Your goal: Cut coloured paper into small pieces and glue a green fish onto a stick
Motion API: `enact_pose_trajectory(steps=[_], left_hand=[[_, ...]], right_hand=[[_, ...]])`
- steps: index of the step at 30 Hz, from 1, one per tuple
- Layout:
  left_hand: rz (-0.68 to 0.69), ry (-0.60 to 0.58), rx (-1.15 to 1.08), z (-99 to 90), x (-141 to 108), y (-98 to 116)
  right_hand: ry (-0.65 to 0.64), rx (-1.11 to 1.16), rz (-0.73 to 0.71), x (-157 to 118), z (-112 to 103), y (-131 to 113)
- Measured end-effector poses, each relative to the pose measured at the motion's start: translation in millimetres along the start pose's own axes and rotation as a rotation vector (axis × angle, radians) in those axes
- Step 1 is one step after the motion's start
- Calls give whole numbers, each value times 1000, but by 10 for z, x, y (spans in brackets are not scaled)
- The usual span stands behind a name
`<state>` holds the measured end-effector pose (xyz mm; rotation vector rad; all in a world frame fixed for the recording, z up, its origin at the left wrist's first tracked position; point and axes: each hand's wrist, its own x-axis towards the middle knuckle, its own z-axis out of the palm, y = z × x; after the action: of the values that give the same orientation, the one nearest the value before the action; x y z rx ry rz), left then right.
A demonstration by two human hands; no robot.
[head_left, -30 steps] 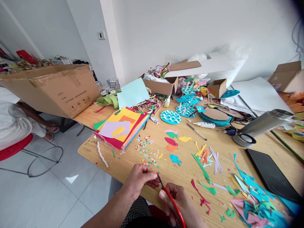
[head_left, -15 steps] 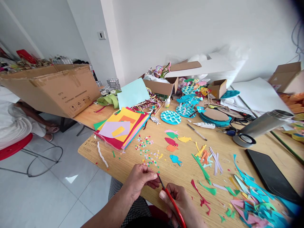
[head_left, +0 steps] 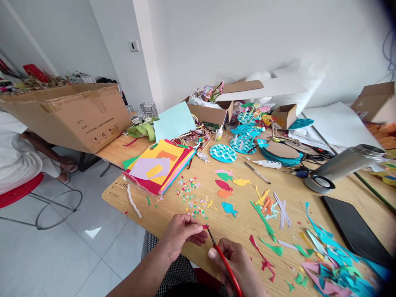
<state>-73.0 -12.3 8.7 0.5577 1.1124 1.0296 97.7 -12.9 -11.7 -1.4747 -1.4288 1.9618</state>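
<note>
Between the thumb and fingers of my left hand [head_left: 185, 232] is a small red paper strip [head_left: 205, 227], its end sticking out to the right. My right hand [head_left: 232, 260] grips red-handled scissors [head_left: 227, 268], whose blade tips touch or nearly touch the strip's end. Just beyond my hands, tiny coloured paper bits [head_left: 194, 202] are scattered on the table. Past them lie several paper fish, among them a blue fish [head_left: 229, 208] and a yellow fish [head_left: 241, 182]. Red paper scraps [head_left: 262, 260] lie to the right of my right hand.
Coloured paper sheets [head_left: 157, 169] are stacked at the left. Paper strips [head_left: 266, 206], a black phone [head_left: 355, 227], a steel flask [head_left: 348, 165] and a scrap heap [head_left: 340, 268] occupy the right. Blue wavy discs [head_left: 222, 153] and glue [head_left: 267, 163] stand farther back. A person sits at far left.
More of the red strip shows beyond my left fingertips, and the scissor tips have shifted slightly right and down. Both hands otherwise keep nearly the same place.
</note>
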Motion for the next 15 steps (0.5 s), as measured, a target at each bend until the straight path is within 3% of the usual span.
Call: enact_pose_trajectory(steps=[9, 15], left_hand=[[40, 59, -34, 16, 1, -9], [102, 165, -200, 123, 14, -95]], right_hand=[[13, 17, 39, 22, 29, 12], [-7, 74, -58, 25, 92, -9]])
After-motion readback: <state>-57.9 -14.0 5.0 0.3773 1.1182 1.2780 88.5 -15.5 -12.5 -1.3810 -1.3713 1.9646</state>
